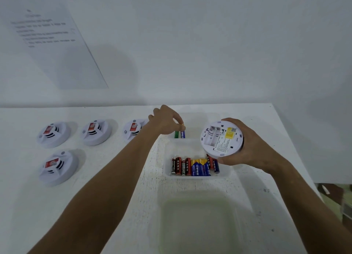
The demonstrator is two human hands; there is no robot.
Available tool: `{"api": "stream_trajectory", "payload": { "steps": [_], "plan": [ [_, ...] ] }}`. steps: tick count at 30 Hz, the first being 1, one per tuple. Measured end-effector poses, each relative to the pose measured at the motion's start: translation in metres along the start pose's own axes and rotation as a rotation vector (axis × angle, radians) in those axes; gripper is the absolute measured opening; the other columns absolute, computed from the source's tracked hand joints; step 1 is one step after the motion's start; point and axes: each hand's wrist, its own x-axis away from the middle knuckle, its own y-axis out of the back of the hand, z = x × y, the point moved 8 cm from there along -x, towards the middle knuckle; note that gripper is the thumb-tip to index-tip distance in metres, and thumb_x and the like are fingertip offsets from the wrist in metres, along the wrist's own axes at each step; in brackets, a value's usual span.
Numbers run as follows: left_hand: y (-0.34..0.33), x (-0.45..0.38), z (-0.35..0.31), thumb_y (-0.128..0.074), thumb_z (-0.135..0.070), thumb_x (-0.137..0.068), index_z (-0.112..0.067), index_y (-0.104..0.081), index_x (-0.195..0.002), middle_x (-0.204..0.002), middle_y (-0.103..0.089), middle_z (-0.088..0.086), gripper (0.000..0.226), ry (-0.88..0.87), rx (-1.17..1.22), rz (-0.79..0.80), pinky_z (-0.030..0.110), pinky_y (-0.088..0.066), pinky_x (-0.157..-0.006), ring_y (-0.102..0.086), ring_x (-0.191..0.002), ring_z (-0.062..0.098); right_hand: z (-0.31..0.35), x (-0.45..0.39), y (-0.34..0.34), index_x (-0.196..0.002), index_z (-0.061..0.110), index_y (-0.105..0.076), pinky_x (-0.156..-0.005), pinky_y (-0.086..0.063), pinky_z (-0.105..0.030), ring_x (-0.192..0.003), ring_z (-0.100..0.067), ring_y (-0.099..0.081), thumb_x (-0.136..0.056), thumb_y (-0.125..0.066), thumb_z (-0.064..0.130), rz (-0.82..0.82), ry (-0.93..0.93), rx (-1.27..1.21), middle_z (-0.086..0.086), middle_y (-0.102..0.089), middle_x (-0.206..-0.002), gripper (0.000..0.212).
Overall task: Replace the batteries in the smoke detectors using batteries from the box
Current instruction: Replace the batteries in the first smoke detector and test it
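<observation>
Smoke detector (222,138) being gripped underside-up, bay empty, by right hand (245,145) | two batteries (179,134) being pinched by left hand (167,123) over far tray; next: fresh cells from box (167,174)

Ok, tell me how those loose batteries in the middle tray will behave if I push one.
The batteries are smooth cylinders lying on their sides, so a pushed one will probably roll. The tray walls should stop it. Packed side by side, a nudged one likely shoves its neighbours.
</observation>
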Motion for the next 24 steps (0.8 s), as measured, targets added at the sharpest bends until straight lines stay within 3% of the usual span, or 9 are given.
{"api": "stream_trajectory", "payload": {
  "steps": [3,7,11,14,16,19,22,24],
  "plan": [
    [-0.013,-0.007,0.001,-0.077,-0.045,-0.076,-0.032,-0.075,-0.094,-0.117,-0.063,-0.001,0.022,-0.008,-0.07,0.109,0.047,-0.042,-0.101,-0.05,-0.116,0.027,0.0,0.0,-0.001,-0.123,0.033,-0.049,-0.08,-0.048,-0.006,-0.108,0.009,-0.057,-0.05,-0.089,0.016,0.007,0.0,-0.002,0.029,-0.058,-0.112,0.085],
    [-0.021,-0.008,0.001,-0.07,-0.04,-0.084,-0.034,-0.072,-0.104,-0.127,-0.058,-0.001,0.02,0.016,-0.159,0.134,0.045,-0.04,-0.103,-0.048,-0.12,0.027,0.0,0.002,0.0,-0.126,0.032,-0.048,-0.081,-0.049,-0.007,-0.108,0.008,-0.057,-0.05,-0.089,0.016,0.011,-0.001,-0.01,0.028,-0.059,-0.112,0.087],
    [-0.008,0.005,-0.006,-0.064,-0.033,-0.088,-0.03,-0.067,-0.117,-0.133,-0.051,0.005,0.029,0.009,-0.13,0.002,0.039,-0.035,-0.101,-0.044,-0.124,0.029,-0.001,0.012,0.009,-0.127,0.033,-0.049,-0.08,-0.05,-0.01,-0.109,0.006,-0.058,-0.05,-0.089,0.015,-0.009,-0.01,-0.019,0.028,-0.059,-0.113,0.088],
    [0.004,0.039,-0.035,-0.061,-0.028,-0.09,-0.02,-0.059,-0.127,-0.13,-0.042,0.01,0.038,-0.139,-0.06,-0.164,0.034,-0.035,-0.099,-0.039,-0.122,0.027,-0.002,0.023,0.02,-0.128,0.033,-0.049,-0.078,-0.053,-0.014,-0.108,0.004,-0.059,-0.05,-0.088,0.013,-0.025,-0.018,-0.03,0.026,-0.06,-0.112,0.09],
    [0.003,0.069,-0.056,-0.063,-0.027,-0.091,-0.016,-0.059,-0.124,-0.119,-0.043,0.007,0.035,-0.255,0.039,-0.218,0.026,-0.038,-0.09,-0.046,-0.107,0.02,-0.004,0.031,0.026,-0.128,0.034,-0.049,-0.078,-0.055,-0.016,-0.108,0.001,-0.06,-0.049,-0.088,0.013,-0.039,-0.024,-0.037,0.024,-0.061,-0.113,0.09],
    [-0.023,0.088,-0.064,-0.064,-0.034,-0.091,-0.019,-0.063,-0.116,-0.11,-0.058,0.002,0.03,-0.254,0.014,-0.062,0.025,-0.043,-0.081,-0.053,-0.087,0.012,-0.007,0.044,0.031,-0.129,0.033,-0.049,-0.08,-0.056,-0.018,-0.111,-0.002,-0.06,-0.048,-0.089,0.014,-0.052,-0.025,-0.042,0.022,-0.061,-0.116,0.093],
    [-0.057,0.089,-0.053,-0.067,-0.041,-0.087,-0.019,-0.059,-0.128,-0.124,-0.061,0.003,0.046,-0.167,-0.073,0.17,0.03,-0.048,-0.09,-0.059,-0.104,0.016,-0.009,0.056,0.032,-0.131,0.034,-0.049,-0.08,-0.058,-0.024,-0.113,-0.005,-0.06,-0.044,-0.092,0.024,-0.049,-0.037,-0.059,0.018,-0.062,-0.119,0.097],
    [-0.068,0.089,-0.046,-0.069,-0.043,-0.086,-0.019,-0.055,-0.134,-0.131,-0.059,0.004,0.055,-0.142,-0.104,0.24,0.031,-0.048,-0.093,-0.059,-0.112,0.017,-0.008,0.062,0.032,-0.131,0.034,-0.049,-0.079,-0.058,-0.025,-0.113,-0.007,-0.06,-0.043,-0.09,0.031,-0.053,-0.039,-0.07,0.016,-0.062,-0.12,0.097]
  ]
}}
